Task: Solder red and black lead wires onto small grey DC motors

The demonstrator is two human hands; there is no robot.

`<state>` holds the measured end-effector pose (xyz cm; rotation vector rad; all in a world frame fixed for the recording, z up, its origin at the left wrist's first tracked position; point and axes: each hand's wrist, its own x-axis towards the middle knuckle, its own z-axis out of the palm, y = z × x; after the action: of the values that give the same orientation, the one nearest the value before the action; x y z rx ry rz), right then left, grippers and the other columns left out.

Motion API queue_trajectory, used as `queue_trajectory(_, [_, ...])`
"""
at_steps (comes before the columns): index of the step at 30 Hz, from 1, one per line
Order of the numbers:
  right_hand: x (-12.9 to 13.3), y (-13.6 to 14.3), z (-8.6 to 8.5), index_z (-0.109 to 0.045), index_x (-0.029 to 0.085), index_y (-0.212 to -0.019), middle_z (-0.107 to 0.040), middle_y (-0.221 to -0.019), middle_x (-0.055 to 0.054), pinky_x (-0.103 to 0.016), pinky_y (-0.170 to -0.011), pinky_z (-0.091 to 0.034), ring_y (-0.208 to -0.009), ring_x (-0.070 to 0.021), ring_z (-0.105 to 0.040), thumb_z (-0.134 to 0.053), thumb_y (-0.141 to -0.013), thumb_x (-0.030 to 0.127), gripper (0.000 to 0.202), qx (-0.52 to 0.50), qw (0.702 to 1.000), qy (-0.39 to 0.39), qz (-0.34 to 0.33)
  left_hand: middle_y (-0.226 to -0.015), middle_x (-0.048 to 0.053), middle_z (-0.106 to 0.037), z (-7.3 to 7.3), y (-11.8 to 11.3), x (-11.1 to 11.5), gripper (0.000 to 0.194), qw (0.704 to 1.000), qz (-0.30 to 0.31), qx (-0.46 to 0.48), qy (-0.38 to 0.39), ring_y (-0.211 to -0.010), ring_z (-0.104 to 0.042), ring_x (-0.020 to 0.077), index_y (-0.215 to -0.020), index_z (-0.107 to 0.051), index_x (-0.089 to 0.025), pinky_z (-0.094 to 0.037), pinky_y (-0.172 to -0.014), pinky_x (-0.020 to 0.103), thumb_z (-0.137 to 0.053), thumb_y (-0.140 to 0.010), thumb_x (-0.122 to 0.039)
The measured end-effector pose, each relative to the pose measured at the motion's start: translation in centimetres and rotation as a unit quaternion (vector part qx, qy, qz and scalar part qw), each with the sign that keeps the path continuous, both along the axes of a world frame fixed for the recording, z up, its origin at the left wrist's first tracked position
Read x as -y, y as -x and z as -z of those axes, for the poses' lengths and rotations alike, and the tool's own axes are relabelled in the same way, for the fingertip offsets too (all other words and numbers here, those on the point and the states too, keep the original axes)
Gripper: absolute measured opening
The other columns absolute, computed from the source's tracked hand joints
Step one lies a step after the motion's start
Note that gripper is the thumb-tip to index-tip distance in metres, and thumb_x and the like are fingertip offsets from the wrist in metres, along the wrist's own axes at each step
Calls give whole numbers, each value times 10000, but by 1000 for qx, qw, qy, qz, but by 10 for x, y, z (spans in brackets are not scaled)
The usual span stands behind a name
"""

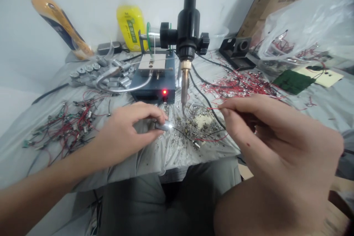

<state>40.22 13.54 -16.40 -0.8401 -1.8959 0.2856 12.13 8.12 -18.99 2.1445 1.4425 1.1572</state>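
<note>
Between the thumb and fingers of my left hand (138, 125) is a small silver motor (163, 125), held low in front of the soldering machine (153, 94). A black wire (181, 132) runs from the motor's right end towards a small white connector (197, 145). My right hand (265, 136) pinches a thin red wire (212, 108), its end pointing left. Between the two hands, the tip of an upright soldering iron (184, 92) points down from its black clamp (188, 25). Solder scraps and dark residue (193, 125) lie below it.
Loose motors (91, 72) lie at the back left, and tangled wires with connectors (72, 129) at the left. A heap of red wires (238, 84) is at the right, near a black bracket (238, 53) and a plastic bag (306, 29). Two bottles, one yellow (131, 25), stand behind.
</note>
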Motion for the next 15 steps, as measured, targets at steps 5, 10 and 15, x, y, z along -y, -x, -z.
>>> queue_trajectory(5, [-1,-4,3,-808,247,-987,-788,-896,22,-277,-619,-437,-739,-118,-658,-785,-974,137,113,13,1000,-6,10,-989,-4,-853,6,8,-2,129,998,14,-60,23,-908,-793,212,-889,-789,-259,-632,-824,270,-843,-871,-144])
queue_trajectory(10, [-1,-6,5,-799,245,-952,-772,-897,35,-253,-626,-436,-739,-95,-642,-769,-993,126,129,23,1000,-9,11,-1022,-7,-836,6,13,0,66,994,21,-94,51,-967,-768,207,-947,-791,-251,-599,-887,282,-804,-951,-186])
queue_trajectory(15, [-1,-8,3,-773,278,-969,-729,-863,83,-215,-628,-423,-722,-56,-612,-717,-1020,125,171,40,999,21,16,-1265,-5,-811,-7,13,9,191,982,23,-181,58,-1213,-733,224,-1228,-764,-264,-551,-1080,353,-773,-1055,-183])
